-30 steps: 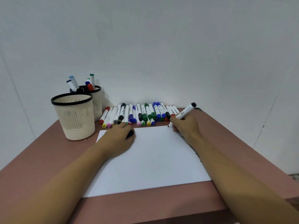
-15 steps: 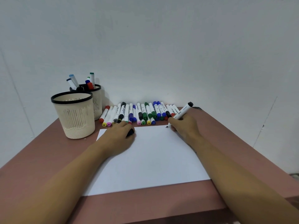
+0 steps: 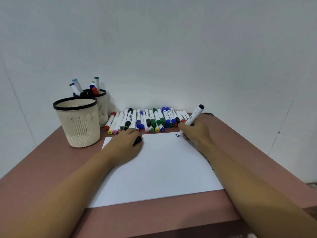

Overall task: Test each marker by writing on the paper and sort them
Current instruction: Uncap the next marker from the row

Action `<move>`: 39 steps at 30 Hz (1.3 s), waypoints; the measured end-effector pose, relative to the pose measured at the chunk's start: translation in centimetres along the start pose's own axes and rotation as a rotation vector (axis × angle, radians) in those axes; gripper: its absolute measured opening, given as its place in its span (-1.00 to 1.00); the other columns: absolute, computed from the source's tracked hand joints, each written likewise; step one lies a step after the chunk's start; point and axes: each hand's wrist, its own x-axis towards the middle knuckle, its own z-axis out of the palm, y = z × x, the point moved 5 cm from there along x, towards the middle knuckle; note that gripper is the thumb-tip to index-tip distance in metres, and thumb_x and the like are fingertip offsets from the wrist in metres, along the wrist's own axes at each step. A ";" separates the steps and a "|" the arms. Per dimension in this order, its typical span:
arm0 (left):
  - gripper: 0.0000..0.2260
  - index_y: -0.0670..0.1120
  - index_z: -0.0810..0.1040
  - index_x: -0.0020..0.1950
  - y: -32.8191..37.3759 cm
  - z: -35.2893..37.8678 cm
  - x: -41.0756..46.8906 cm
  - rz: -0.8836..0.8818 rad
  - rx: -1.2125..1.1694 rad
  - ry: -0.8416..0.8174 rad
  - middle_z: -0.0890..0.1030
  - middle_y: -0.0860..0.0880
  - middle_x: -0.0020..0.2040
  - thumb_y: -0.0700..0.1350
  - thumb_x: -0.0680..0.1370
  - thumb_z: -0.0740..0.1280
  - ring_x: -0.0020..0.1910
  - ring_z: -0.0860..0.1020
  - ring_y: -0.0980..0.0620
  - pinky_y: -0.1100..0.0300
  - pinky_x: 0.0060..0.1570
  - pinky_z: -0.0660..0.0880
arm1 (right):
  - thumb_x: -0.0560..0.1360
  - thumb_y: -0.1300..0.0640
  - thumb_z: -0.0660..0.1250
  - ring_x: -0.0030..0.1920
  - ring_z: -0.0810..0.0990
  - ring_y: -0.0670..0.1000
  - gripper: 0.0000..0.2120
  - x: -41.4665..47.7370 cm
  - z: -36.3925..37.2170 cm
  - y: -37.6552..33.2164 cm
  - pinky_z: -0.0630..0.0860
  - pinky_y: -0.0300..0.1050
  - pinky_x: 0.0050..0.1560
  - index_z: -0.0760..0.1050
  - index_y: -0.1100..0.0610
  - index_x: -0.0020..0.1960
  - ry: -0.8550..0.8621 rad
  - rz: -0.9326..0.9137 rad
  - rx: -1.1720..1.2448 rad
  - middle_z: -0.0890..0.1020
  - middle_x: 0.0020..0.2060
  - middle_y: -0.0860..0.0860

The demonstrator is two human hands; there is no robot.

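The left hand (image 3: pixel 123 146) hides most of a black object (image 3: pixel 137 140).

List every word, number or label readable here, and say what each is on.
"T": black handwritten mark on the white paper sheet, beside the tip of the white marker with a black end that the right hand grips.
"35": probably, on a yellow marker end cap in the lying row.
Numbers on other end caps and black print on marker barrels: too small or blurred to read.

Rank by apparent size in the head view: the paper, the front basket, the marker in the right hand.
1. paper, largest by far
2. front basket
3. marker, smallest
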 end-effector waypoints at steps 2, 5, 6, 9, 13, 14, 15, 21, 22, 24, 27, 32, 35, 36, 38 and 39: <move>-0.80 -0.08 0.52 0.09 0.0 0.0 0.0 -0.001 -0.005 0.000 0.50 -0.01 0.07 -0.02 0.59 0.20 0.08 0.44 -0.01 0.05 0.14 0.38 | 0.37 0.15 0.36 -0.42 0.49 -0.01 -0.85 0.0 -0.2 0.0 0.45 -0.11 -0.30 0.43 0.12 -0.33 0.035 0.006 0.044 0.57 -0.41 0.05; -0.80 -0.08 0.53 0.09 0.1 0.0 0.0 -0.002 -0.008 -0.006 0.50 -0.02 0.07 -0.02 0.59 0.20 0.08 0.44 -0.01 0.05 0.15 0.38 | 0.37 0.13 0.37 -0.42 0.51 -0.01 -0.86 0.0 -0.2 0.1 0.47 -0.10 -0.28 0.44 0.13 -0.31 0.032 0.004 0.021 0.58 -0.40 0.05; -0.80 -0.08 0.53 0.09 0.1 -0.1 0.0 -0.004 -0.006 -0.007 0.50 -0.02 0.08 -0.02 0.59 0.20 0.09 0.44 -0.01 0.05 0.16 0.38 | 0.35 0.11 0.37 -0.42 0.51 -0.01 -0.86 0.1 -0.1 0.2 0.49 -0.07 -0.25 0.44 0.12 -0.31 0.023 0.002 -0.004 0.58 -0.41 0.03; -0.80 -0.09 0.53 0.10 0.0 -0.1 0.0 -0.010 -0.009 -0.004 0.50 -0.03 0.08 -0.02 0.59 0.21 0.10 0.44 -0.02 0.04 0.16 0.38 | 0.27 0.02 0.34 -0.39 0.53 -0.01 -0.85 0.0 0.1 0.2 0.53 0.00 -0.18 0.42 0.07 -0.32 0.021 -0.006 -0.048 0.56 -0.42 -0.02; -0.80 -0.08 0.52 0.10 0.0 -0.1 0.0 -0.010 -0.008 -0.011 0.49 -0.03 0.08 -0.02 0.59 0.20 0.10 0.44 -0.02 0.04 0.16 0.38 | 0.28 0.05 0.34 -0.42 0.51 -0.04 -0.87 -0.3 0.0 -0.1 0.49 -0.03 -0.23 0.44 0.10 -0.32 0.013 -0.011 -0.056 0.56 -0.43 -0.01; -0.80 -0.08 0.52 0.10 0.1 -0.1 -0.1 -0.010 -0.008 -0.012 0.49 -0.02 0.08 -0.02 0.59 0.20 0.10 0.44 -0.02 0.04 0.17 0.38 | 0.31 0.09 0.34 -0.43 0.50 -0.05 -0.88 -0.3 0.0 -0.2 0.46 -0.07 -0.25 0.45 0.12 -0.32 0.006 -0.013 -0.055 0.56 -0.44 0.00; -0.80 -0.08 0.52 0.10 0.1 -0.1 0.0 -0.011 -0.010 -0.013 0.49 -0.02 0.08 -0.02 0.59 0.20 0.10 0.44 -0.02 0.04 0.16 0.38 | 0.33 0.11 0.34 -0.44 0.49 -0.05 -0.87 -0.3 0.0 -0.2 0.44 -0.09 -0.26 0.44 0.12 -0.33 0.003 -0.012 -0.054 0.55 -0.44 -0.01; -0.80 -0.09 0.53 0.09 0.1 -0.2 0.0 -0.012 -0.016 -0.006 0.50 -0.03 0.08 -0.02 0.59 0.21 0.10 0.44 -0.03 0.04 0.16 0.38 | 0.36 0.07 0.37 -0.39 0.50 0.01 -0.84 -0.2 -0.2 -0.1 0.43 -0.08 -0.27 0.40 0.05 -0.31 0.041 0.001 -0.040 0.55 -0.39 0.01; -0.80 -0.08 0.53 0.09 0.1 -0.2 0.0 -0.012 -0.015 -0.007 0.50 -0.03 0.08 -0.02 0.59 0.21 0.10 0.44 -0.03 0.05 0.16 0.38 | 0.37 0.08 0.37 -0.41 0.50 0.00 -0.84 -0.2 -0.3 -0.1 0.42 -0.10 -0.30 0.40 0.06 -0.30 0.054 -0.003 -0.029 0.55 -0.38 0.02; -0.80 -0.08 0.52 0.10 0.1 -0.2 -0.1 -0.013 -0.013 -0.009 0.49 -0.03 0.08 -0.02 0.59 0.21 0.10 0.44 -0.02 0.06 0.16 0.37 | 0.40 0.08 0.37 -0.41 0.53 -0.03 -0.84 -0.3 -0.3 -0.2 0.46 -0.10 -0.32 0.41 0.07 -0.27 0.066 -0.008 -0.034 0.56 -0.36 0.01; -0.80 -0.08 0.52 0.10 0.1 -0.2 -0.1 -0.012 -0.013 -0.014 0.49 -0.02 0.08 -0.02 0.59 0.21 0.10 0.44 -0.02 0.05 0.16 0.38 | 0.39 0.09 0.36 -0.35 0.57 -0.02 -0.85 -0.4 -0.4 -0.4 0.52 -0.06 -0.23 0.41 0.06 -0.27 0.067 -0.006 -0.068 0.57 -0.36 -0.01; -0.81 -0.09 0.53 0.08 0.2 -0.2 0.0 -0.011 -0.016 -0.008 0.50 -0.03 0.07 -0.03 0.59 0.21 0.09 0.45 -0.02 0.06 0.15 0.38 | 0.40 0.12 0.36 -0.41 0.48 -0.04 -0.82 -0.5 -0.3 -0.4 0.41 -0.14 -0.32 0.39 0.09 -0.30 0.047 0.008 -0.036 0.52 -0.40 0.01; -0.82 -0.09 0.53 0.08 0.1 -0.2 0.0 -0.008 -0.017 -0.010 0.50 -0.04 0.07 -0.04 0.59 0.22 0.09 0.45 -0.02 0.07 0.15 0.38 | 0.39 0.13 0.36 -0.38 0.47 0.00 -0.82 -0.5 -0.3 -0.5 0.41 -0.11 -0.29 0.36 0.07 -0.30 0.051 0.004 -0.036 0.50 -0.39 0.01; -0.82 -0.09 0.53 0.08 0.1 -0.2 0.0 -0.007 -0.017 -0.010 0.50 -0.04 0.07 -0.04 0.58 0.22 0.10 0.45 -0.03 0.07 0.15 0.38 | 0.39 0.13 0.36 -0.38 0.47 0.00 -0.81 -0.5 -0.3 -0.6 0.41 -0.11 -0.29 0.36 0.07 -0.30 0.048 -0.001 -0.043 0.49 -0.39 0.00; -0.81 -0.09 0.53 0.08 0.0 -0.1 0.1 -0.008 -0.015 -0.011 0.50 -0.03 0.07 -0.04 0.58 0.22 0.09 0.45 -0.02 0.06 0.15 0.38 | 0.41 0.14 0.36 -0.41 0.46 -0.02 -0.81 -0.6 -0.3 -0.6 0.40 -0.14 -0.33 0.37 0.08 -0.31 0.040 -0.004 -0.037 0.50 -0.41 0.00; -0.81 -0.09 0.53 0.08 0.1 -0.1 0.1 -0.009 -0.015 -0.011 0.50 -0.03 0.07 -0.03 0.59 0.22 0.09 0.45 -0.02 0.05 0.15 0.38 | 0.41 0.14 0.37 -0.43 0.46 -0.03 -0.80 -0.6 -0.4 -0.6 0.39 -0.15 -0.35 0.37 0.09 -0.31 0.046 -0.002 -0.027 0.50 -0.42 0.01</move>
